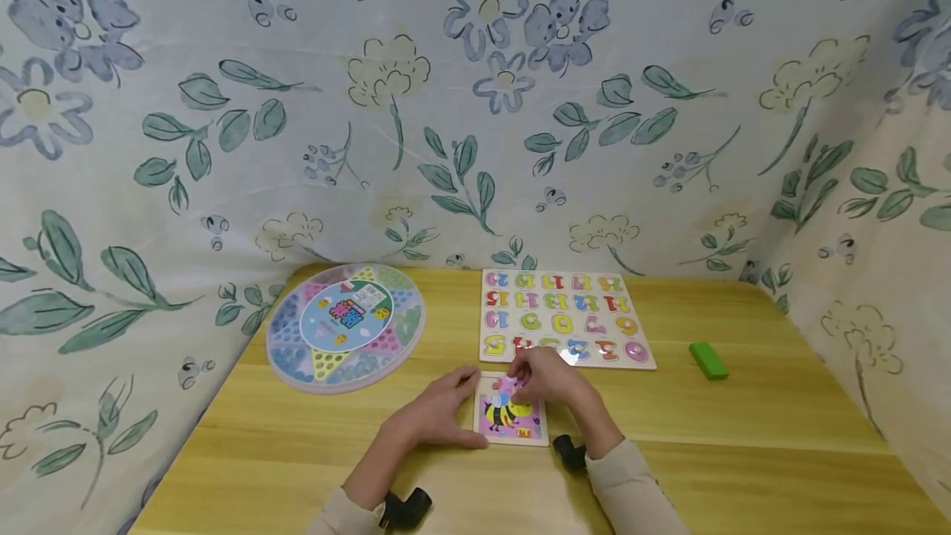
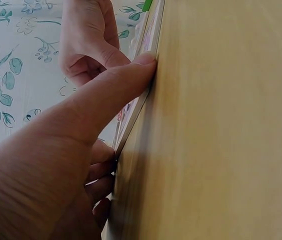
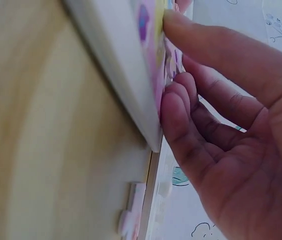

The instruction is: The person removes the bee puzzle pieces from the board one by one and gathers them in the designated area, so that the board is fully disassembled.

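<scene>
A small wooden bee jigsaw puzzle (image 1: 499, 429) in a pale frame lies on the table. My left hand (image 1: 434, 413) grips its left side, thumb at the near corner and fingers at the far corner; the left wrist view shows the thumb (image 2: 143, 61) on the frame's edge. Over the puzzle's upper right part is my right hand (image 1: 553, 380), fingers curled. In the right wrist view a pink puzzle piece (image 3: 172, 61) shows between its thumb and bent fingers, and the thumb (image 3: 181, 25) touches the yellow area. The hand hides that corner in the head view.
Behind the puzzle lies a number board (image 1: 546, 323) with coloured numerals. A round Chinese checkers board (image 1: 286, 329) lies at the left back, and a green block (image 1: 709, 361) at the right. Floral cloth (image 1: 416, 188) hangs behind the wooden table (image 1: 780, 411).
</scene>
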`<state>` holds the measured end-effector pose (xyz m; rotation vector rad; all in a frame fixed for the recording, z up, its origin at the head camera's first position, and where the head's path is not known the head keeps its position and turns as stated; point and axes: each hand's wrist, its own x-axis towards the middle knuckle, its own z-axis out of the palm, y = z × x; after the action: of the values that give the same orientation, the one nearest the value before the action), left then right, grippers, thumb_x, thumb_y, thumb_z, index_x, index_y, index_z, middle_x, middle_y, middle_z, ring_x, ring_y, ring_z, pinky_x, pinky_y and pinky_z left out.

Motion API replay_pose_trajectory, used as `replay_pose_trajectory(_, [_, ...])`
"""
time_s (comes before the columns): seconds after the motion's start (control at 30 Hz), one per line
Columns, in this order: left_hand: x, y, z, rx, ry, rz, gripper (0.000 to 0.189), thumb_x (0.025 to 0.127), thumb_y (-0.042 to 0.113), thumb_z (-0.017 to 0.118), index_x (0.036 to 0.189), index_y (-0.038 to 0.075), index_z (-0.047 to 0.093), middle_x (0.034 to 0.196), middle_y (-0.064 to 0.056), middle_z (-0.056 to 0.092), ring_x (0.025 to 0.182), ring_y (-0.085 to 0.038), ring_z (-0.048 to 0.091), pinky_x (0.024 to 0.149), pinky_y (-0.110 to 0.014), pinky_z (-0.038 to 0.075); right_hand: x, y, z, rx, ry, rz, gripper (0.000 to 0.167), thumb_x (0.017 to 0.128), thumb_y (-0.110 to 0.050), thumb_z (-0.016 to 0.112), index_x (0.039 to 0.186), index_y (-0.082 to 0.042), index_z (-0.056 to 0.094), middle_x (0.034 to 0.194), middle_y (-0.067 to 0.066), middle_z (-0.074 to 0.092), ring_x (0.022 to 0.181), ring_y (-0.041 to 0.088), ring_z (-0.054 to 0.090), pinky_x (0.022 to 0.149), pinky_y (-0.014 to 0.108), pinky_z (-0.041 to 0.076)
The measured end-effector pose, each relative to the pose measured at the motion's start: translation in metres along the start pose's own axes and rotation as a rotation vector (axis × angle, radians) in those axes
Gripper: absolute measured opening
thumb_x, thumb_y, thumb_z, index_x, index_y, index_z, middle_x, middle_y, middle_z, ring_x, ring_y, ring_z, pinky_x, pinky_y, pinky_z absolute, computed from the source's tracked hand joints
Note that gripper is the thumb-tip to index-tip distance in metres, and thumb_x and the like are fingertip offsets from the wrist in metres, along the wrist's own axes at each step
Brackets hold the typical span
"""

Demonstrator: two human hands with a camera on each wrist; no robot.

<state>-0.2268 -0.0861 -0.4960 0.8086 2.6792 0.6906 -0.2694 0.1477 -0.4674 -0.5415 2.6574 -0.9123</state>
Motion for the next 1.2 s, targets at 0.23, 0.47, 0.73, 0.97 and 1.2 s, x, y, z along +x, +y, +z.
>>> replay_pose_trajectory(0.23, [0.0006, -0.0018, -0.0002, 0.003, 0.006, 0.003, 0.108, 0.074, 0.065, 0.072, 0.154, 0.007, 0.028, 0.161, -0.009, 0.025, 0.147, -0.030, 0.028, 0.118, -0.046, 0.031, 0.0017, 0.0001, 0.0002, 0.044, -0.003, 0.012, 0.020, 0.072, -0.003, 0.082, 0.088, -0.008, 0.072, 0.079, 0.001, 0.064, 0.071, 0.012, 0.056, 0.065, 0.023, 0.050])
replay_pose_trajectory(0.47, [0.0012, -0.0026, -0.0023, 0.008, 0.011, 0.003, 0.109, 0.074, 0.065, 0.073, 0.154, 0.007, 0.028, 0.161, -0.008, 0.025, 0.147, -0.030, 0.028, 0.118, -0.046, 0.030, 0.0031, -0.0006, 0.0004, 0.056, -0.018, 0.007, 0.021, 0.073, -0.003, 0.082, 0.090, -0.007, 0.072, 0.081, 0.001, 0.065, 0.073, 0.013, 0.057, 0.067, 0.025, 0.051])
replay_pose_trajectory(0.73, [0.0008, -0.0023, -0.0011, 0.017, 0.007, 0.010, 0.108, 0.074, 0.066, 0.072, 0.154, 0.007, 0.027, 0.161, -0.009, 0.025, 0.147, -0.029, 0.029, 0.118, -0.046, 0.030, 0.0013, 0.0010, 0.0012, 0.069, -0.013, 0.021, 0.020, 0.072, -0.005, 0.082, 0.090, -0.008, 0.072, 0.079, 0.000, 0.065, 0.072, 0.012, 0.057, 0.066, 0.023, 0.050])
replay_pose_trajectory(0.97, [0.0003, -0.0022, -0.0010, 0.016, 0.009, 0.017, 0.108, 0.074, 0.065, 0.072, 0.154, 0.006, 0.028, 0.160, -0.009, 0.026, 0.146, -0.029, 0.029, 0.118, -0.045, 0.030, 0.0013, 0.0037, 0.0009, 0.081, -0.019, 0.004, 0.020, 0.072, -0.006, 0.083, 0.089, -0.008, 0.073, 0.079, 0.000, 0.065, 0.072, 0.012, 0.058, 0.065, 0.023, 0.050])
replay_pose_trajectory(1.2, [0.0007, -0.0016, -0.0017, 0.010, 0.001, 0.015, 0.108, 0.075, 0.066, 0.071, 0.154, 0.007, 0.027, 0.161, -0.009, 0.026, 0.146, -0.029, 0.029, 0.118, -0.046, 0.030, -0.0016, 0.0039, -0.0036, 0.080, -0.024, -0.004, 0.019, 0.074, -0.008, 0.082, 0.090, -0.008, 0.073, 0.079, 0.000, 0.065, 0.072, 0.012, 0.058, 0.065, 0.023, 0.051])
